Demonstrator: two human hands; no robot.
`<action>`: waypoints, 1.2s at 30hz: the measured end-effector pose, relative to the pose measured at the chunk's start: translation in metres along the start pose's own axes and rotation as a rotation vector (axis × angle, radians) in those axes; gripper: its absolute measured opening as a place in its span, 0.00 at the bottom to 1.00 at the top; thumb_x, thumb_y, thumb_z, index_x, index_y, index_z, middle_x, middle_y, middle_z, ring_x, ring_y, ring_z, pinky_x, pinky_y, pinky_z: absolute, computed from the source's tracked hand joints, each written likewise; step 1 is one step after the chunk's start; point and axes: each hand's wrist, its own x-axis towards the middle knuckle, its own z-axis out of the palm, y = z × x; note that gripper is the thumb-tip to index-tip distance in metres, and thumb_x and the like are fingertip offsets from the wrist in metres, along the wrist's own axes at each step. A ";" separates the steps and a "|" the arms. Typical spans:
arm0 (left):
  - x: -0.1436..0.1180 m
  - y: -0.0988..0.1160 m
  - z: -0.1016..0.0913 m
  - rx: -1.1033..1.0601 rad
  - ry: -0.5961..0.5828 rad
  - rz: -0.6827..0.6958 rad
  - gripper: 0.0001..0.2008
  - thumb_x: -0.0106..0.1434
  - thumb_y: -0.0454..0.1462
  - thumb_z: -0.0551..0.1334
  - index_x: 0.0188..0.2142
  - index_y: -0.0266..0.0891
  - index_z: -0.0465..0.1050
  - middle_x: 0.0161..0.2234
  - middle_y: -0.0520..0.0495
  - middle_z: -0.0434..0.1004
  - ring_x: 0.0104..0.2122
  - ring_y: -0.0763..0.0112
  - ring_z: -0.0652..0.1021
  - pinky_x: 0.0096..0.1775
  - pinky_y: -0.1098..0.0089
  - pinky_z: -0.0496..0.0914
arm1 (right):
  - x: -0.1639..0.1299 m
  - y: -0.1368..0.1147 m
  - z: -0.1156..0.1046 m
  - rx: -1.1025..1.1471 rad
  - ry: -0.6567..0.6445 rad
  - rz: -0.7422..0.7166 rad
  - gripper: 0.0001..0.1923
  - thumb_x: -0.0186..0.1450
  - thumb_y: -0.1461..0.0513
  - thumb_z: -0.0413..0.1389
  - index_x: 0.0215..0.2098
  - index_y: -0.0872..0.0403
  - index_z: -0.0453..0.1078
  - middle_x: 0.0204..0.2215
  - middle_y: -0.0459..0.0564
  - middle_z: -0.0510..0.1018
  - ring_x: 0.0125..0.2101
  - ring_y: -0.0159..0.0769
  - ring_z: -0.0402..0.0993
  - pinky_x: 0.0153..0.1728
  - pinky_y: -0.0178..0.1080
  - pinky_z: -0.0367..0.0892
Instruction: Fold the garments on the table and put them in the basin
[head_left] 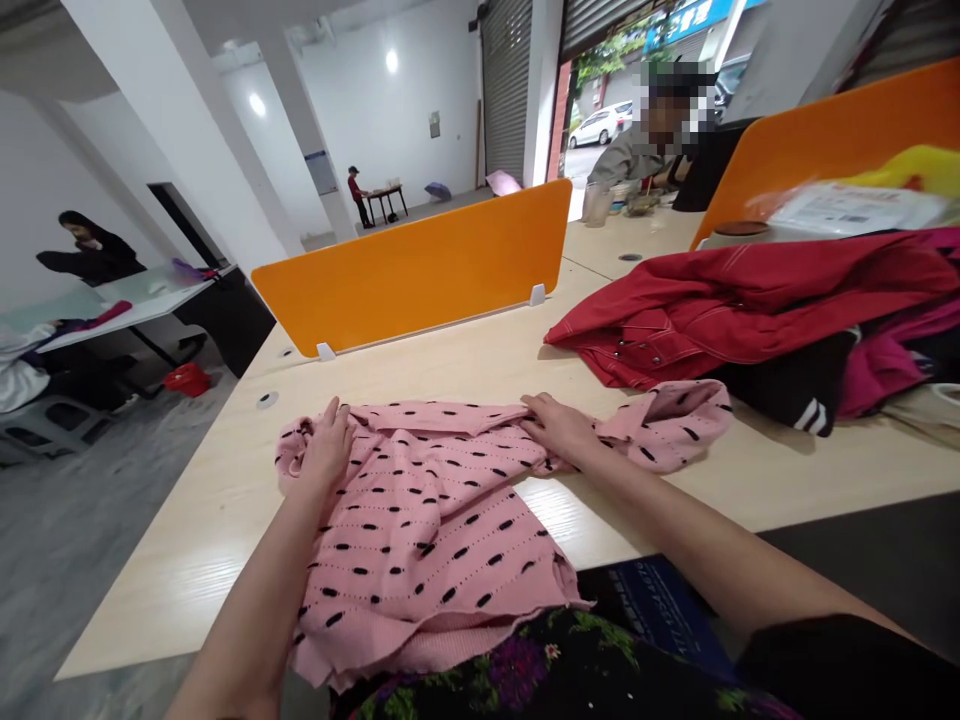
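Observation:
A pink knit sweater (427,520) with black dashes lies spread on the light wooden table (187,560), its lower hem hanging over the near edge onto my lap. My left hand (327,448) rests on the sweater's left shoulder area, fingers pressed into the fabric. My right hand (561,428) grips a fold of the sweater near its right side, where a sleeve (675,420) trails off to the right.
A pile of clothes with a red jacket (735,300) on top lies at the right. An orange divider (420,265) stands across the table's far side, another orange divider (832,140) at the right. A person sits beyond (645,150); other people are at the far left and back.

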 end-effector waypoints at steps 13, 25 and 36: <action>0.029 -0.033 -0.030 -0.196 -0.250 -0.037 0.15 0.61 0.47 0.49 0.34 0.44 0.70 0.31 0.51 0.77 0.36 0.65 0.76 0.37 0.71 0.68 | 0.021 0.030 -0.056 0.392 0.372 0.144 0.19 0.65 0.49 0.47 0.29 0.52 0.71 0.26 0.47 0.76 0.29 0.37 0.70 0.28 0.34 0.59; 0.093 -0.019 -0.039 -0.235 0.340 -0.235 0.32 0.62 0.42 0.56 0.62 0.27 0.54 0.61 0.28 0.58 0.60 0.52 0.63 0.56 0.56 0.63 | 0.148 -0.017 -0.025 0.237 0.325 0.009 0.27 0.62 0.60 0.54 0.59 0.59 0.61 0.61 0.59 0.60 0.58 0.45 0.60 0.57 0.44 0.60; -0.139 -0.009 0.038 -0.146 0.403 -0.098 0.23 0.66 0.46 0.54 0.54 0.34 0.64 0.54 0.33 0.68 0.56 0.53 0.68 0.54 0.52 0.66 | -0.018 0.031 0.022 0.244 0.180 -0.199 0.23 0.63 0.46 0.47 0.48 0.48 0.71 0.52 0.58 0.72 0.54 0.54 0.68 0.52 0.54 0.66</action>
